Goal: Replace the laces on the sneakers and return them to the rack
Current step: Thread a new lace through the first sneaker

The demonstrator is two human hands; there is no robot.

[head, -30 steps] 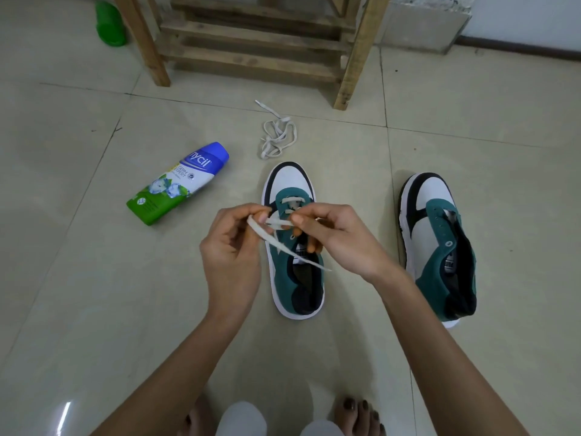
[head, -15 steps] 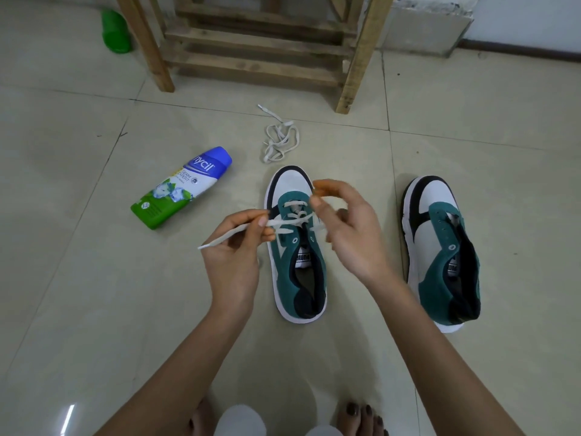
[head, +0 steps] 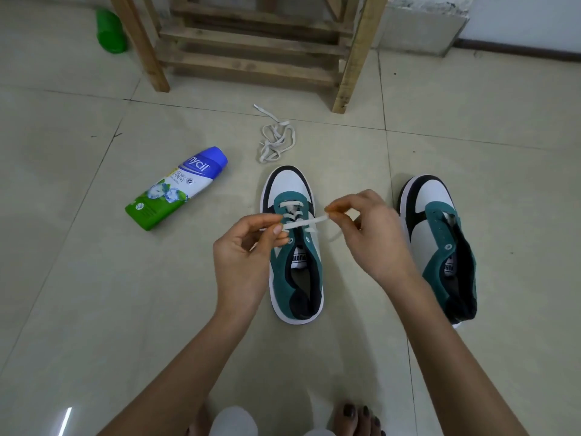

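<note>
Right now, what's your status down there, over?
Left hand, right hand both pinch white lace. Middle sneaker laced at toe eyelets only; other sneaker unlaced. Spare lace ahead, not in the way.

Home: tiled floor [head: 94,309], wooden rack [head: 251,51]

left of the middle sneaker's [head: 279,278] heel lies bare tile [head: 141,294] — further up that side a powder bottle [head: 176,188]; a loose lace [head: 276,143] just past its toe, the other sneaker [head: 440,247] to its right.
</note>
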